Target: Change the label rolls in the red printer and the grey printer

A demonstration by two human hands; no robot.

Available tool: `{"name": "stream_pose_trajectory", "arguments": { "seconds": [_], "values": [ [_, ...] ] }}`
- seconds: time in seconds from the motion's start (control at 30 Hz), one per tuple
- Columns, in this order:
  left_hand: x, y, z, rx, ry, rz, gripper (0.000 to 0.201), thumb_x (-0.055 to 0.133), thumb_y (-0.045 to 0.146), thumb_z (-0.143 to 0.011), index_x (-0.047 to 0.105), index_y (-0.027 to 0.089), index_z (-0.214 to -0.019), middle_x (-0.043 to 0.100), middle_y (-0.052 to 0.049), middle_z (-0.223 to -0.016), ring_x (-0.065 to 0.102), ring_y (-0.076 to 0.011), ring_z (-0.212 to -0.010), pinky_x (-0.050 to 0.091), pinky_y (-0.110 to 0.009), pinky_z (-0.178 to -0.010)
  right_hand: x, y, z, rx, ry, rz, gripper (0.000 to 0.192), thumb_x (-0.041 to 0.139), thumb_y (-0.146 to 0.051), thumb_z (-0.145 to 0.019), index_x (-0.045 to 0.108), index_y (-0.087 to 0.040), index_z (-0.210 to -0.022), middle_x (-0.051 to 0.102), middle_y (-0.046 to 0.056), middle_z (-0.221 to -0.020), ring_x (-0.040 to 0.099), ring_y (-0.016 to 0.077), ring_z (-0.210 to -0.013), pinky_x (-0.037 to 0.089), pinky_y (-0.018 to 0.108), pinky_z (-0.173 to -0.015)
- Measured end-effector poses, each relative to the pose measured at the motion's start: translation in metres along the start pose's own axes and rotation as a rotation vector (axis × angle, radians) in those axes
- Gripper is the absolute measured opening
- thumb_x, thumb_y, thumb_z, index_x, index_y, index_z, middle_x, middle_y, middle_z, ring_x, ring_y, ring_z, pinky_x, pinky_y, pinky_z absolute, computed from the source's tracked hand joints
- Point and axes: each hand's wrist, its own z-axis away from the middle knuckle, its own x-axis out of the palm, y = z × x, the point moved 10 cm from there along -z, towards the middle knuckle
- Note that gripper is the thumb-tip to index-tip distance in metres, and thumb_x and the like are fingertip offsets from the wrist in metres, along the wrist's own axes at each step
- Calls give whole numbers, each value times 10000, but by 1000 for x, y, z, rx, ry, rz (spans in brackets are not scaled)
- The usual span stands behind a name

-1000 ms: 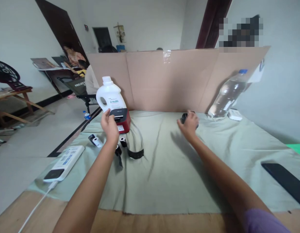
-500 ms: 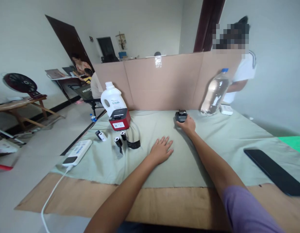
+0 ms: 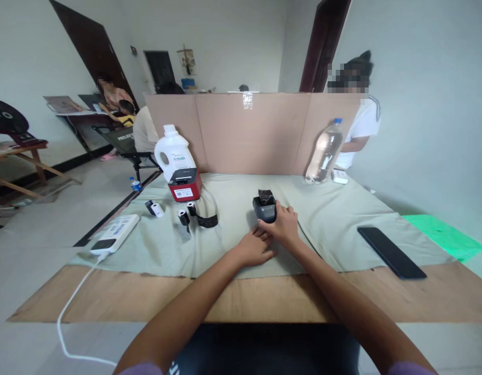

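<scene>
My right hand grips the right side of a small dark portable printer, thumb along its near edge. A black strip sticks up from its top. Flat on the pale green cloth lies my left hand, open, with its fingertips just below the printer; whether they touch it I cannot tell. To the left stand two small rolls with black tails, one roll and another roll. The black tail of the second curls over the cloth. A white-ended roll lies further left.
A red and black box-shaped device stands before a white jug. A white power strip lies at left, a black phone at right. A large clear bottle leans against the cardboard screen. Other people are beyond it.
My right hand has brought the printer nearer and to the left, close to my left hand. My left hand stays on the cloth. The camera view has shifted.
</scene>
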Motion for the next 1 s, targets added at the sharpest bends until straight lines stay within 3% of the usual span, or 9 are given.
{"name": "stream_pose_trajectory", "arguments": {
  "seconds": [0.13,0.27,0.4,0.53,0.73,0.87,1.0],
  "values": [
    [-1,6,-1,0,-30,32,436,616,389,-895,675,217,-1291,640,-124,-1392,487,-341,-1386,268,-509,-1225,11,-7,7,-34,-1,32,923,686,-627,-767,450,-100,-1488,683,227,-1202,497,413,-1150,345,493,-957],
    [0,22,1,62,-145,62,300,631,337,-858,772,214,-1093,744,-125,-1182,630,-360,-1173,471,-476,-1034,18,-9,6,-23,-18,63,918,676,-638,-779,459,-80,-1475,687,242,-1151,506,414,-1130,338,500,-955],
    [-5,41,6,137,-229,221,298,631,312,-856,778,274,-1113,775,-58,-1126,700,-285,-1006,530,-361,-851,18,-8,10,23,-24,85,1001,692,-697,-741,445,-55,-1468,672,260,-1109,514,431,-1107,350,510,-942],
    [-6,47,9,173,-285,453,260,603,306,-897,799,263,-1061,798,-33,-1041,731,-215,-899,528,-293,-824,22,-9,15,40,-55,67,1100,727,-709,-708,394,-4,-1484,628,300,-1146,492,447,-1123,352,519,-945],
    [-14,12,1,37,-114,765,329,592,379,-906,774,173,-725,765,-66,-733,699,-171,-696,516,-254,-695,30,-5,16,49,-59,96,1004,650,-689,-798,390,-14,-1494,619,273,-1160,480,417,-1105,362,497,-934],
    [-26,-23,2,-106,102,839,461,613,428,-872,573,169,-493,553,4,-449,465,-98,-415,354,-240,-483,31,-3,19,48,-43,127,907,633,-588,-840,402,9,-1484,608,252,-1153,486,384,-1067,374,462,-901],
    [-47,-49,8,-199,363,833,528,598,456,-867,425,186,-448,387,49,-416,329,-76,-425,249,-251,-482,28,-6,22,-2,11,75,956,635,-613,-809,383,-3,-1500,597,235,-1144,482,381,-1065,391,461,-881]
  ]
}}
